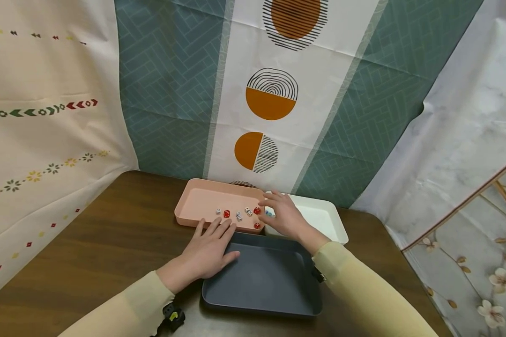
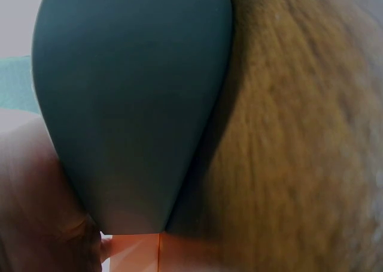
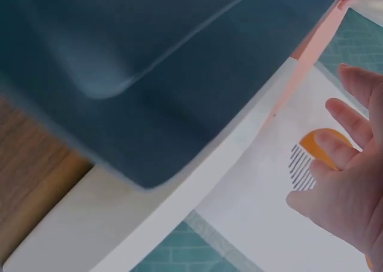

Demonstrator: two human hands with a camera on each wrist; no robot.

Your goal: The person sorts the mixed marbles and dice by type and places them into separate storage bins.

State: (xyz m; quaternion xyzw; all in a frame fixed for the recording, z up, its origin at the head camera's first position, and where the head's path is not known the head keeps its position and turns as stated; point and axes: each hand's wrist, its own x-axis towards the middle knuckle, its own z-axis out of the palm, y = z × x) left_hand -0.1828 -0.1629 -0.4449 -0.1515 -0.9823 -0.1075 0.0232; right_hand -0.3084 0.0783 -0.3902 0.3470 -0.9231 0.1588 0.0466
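Note:
My left hand [image 1: 208,250] lies with straight, spread fingers at the near rim of the pink tray [image 1: 206,191]. Its thumb reaches over the dark grey tray [image 1: 270,276]. Over the seam where the pink tray meets the white tray [image 1: 320,220], my right hand [image 1: 284,215] hovers, its fingers loosely bent and nothing held. Red dice, one of them a red die [image 1: 226,214], and several white dice, such as a white die [image 1: 218,211], lie in the pink tray. Small blue pieces [image 1: 270,213] sit at the white tray's left end, partly behind my right fingers.
All three trays stand on a brown wooden table [image 1: 122,243], the dark one nearest me. Patterned cloth [image 1: 168,93] hangs behind the table, with more cloth at both sides. Black straps [image 1: 173,316] show at my wrists.

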